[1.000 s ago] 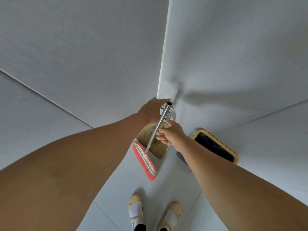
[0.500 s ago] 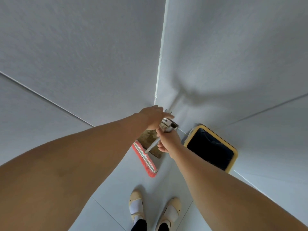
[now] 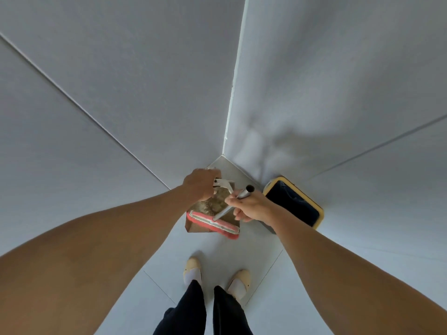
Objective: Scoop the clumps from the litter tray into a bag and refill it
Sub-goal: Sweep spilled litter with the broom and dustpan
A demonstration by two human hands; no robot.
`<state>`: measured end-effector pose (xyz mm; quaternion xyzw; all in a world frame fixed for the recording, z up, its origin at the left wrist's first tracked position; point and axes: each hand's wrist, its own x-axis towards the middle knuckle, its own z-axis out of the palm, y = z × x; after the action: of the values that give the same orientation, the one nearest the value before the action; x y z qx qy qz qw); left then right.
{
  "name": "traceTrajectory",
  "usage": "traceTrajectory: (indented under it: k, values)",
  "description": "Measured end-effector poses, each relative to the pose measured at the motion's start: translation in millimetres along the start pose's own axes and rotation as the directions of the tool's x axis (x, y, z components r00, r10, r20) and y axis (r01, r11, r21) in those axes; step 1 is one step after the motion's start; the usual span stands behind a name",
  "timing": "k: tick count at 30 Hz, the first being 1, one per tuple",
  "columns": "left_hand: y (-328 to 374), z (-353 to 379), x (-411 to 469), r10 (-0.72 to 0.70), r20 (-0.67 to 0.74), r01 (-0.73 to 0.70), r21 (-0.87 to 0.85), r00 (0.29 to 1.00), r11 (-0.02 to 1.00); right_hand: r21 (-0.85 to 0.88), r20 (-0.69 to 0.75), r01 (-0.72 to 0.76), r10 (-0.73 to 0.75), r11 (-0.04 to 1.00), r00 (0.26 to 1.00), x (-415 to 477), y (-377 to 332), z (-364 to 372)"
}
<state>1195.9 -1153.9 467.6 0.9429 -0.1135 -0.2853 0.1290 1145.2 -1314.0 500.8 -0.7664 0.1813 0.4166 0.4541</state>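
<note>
**Dustpan and broom gripped in a white corner**

The left hand (image 3: pixel 200 184) is closed round the pale handle (image 3: pixel 223 183) of a brown dustpan (image 3: pixel 208 205), in which sandy grains (image 3: pixel 214 201) are seen; the right hand (image 3: pixel 252 206) is curled round the upper end of a metal broom shaft (image 3: pixel 243 194), whose red head (image 3: pixel 212 223) is laid across the pan's near mouth; whether the pan rests on the floor (image 3: pixel 254 257) cannot be told. Just right of the right hand, close against the wall (image 3: pixel 338 93), a yellow-rimmed bin (image 3: pixel 300 192) is seen with a dark lining (image 3: pixel 292 203) (whether it is a bag cannot be told); its near corner is hidden by the right wrist; below the broom, two pale slippers (image 3: pixel 192 264) are planted on the floor, with dark trouser legs (image 3: pixel 191 308) above them
</note>
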Motion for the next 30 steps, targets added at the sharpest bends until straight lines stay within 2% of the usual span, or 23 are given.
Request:
traceTrajectory:
  k: [3,6,9,12,13,14,16,17,19,22,26,28,30]
  values:
    - [-1.5,-8.8,-27.6,-0.153,0.039,0.157,-0.149,0.988,0.976,-0.198,0.143,0.058,-0.030,0.979,0.989,-38.5,-12.1,-4.0]
    - [-1.6,-22.2,-54.2,-0.292,0.107,0.311,-0.276,0.950,0.910,-0.277,0.167,0.041,0.006,0.960,0.986,-59.1,-21.0,-4.8]
    - [-5.2,-30.5,-85.5,-0.441,0.240,0.502,-0.456,0.865,0.735,-0.200,0.191,-0.079,0.118,0.977,0.975,-74.9,-26.9,-1.2]
    - [-9.4,-31.1,-113.8,-0.508,0.365,0.620,-0.565,0.780,0.544,-0.098,0.261,-0.178,0.198,0.979,0.945,-92.5,-32.4,1.0]
    - [-8.8,-30.5,-124.7,-0.537,0.389,0.653,-0.572,0.749,0.497,-0.081,0.264,-0.182,0.197,0.980,0.944,-100.4,-36.5,2.3]
    - [-8.2,-28.2,-136.6,-0.569,0.395,0.683,-0.543,0.722,0.489,-0.062,0.252,-0.187,0.197,0.980,0.947,-110.2,-38.9,4.6]
    - [-8.0,-19.1,-154.9,-0.638,0.361,0.731,-0.389,0.680,0.560,0.012,0.193,-0.212,0.206,0.977,0.959,-119.6,-40.6,7.8]
    - [-8.4,-12.5,-163.3,-0.684,0.338,0.762,-0.332,0.647,0.556,0.043,0.184,-0.231,0.219,0.972,0.958,-121.1,-41.4,10.2]
    - [-4.4,-1.2,-184.3,-0.750,0.348,0.824,-0.317,0.562,0.470,0.033,0.209,-0.269,0.257,0.963,0.944,-130.8,-46.1,18.9]
    - [9.6,8.1,-215.5,-0.808,0.344,0.850,-0.414,0.478,0.326,-0.099,0.263,-0.271,0.288,0.957,0.921,-143.2,-44.5,25.9]
    - [18.5,26.2,-249.4,-0.872,0.262,0.822,-0.519,0.414,0.235,-0.240,0.337,-0.244,0.316,0.940,0.887,-154.6,-39.6,20.1]
    - [22.2,36.7,-270.0,-0.880,0.286,0.781,-0.609,0.380,0.139,-0.361,0.349,-0.163,0.295,0.918,0.890,-156.3,-36.2,18.8]
    - [25.5,47.3,-289.7,-0.883,0.303,0.706,-0.707,0.360,0.045,-0.516,0.335,-0.069,0.275,0.854,0.901,-160.4,-33.8,23.4]
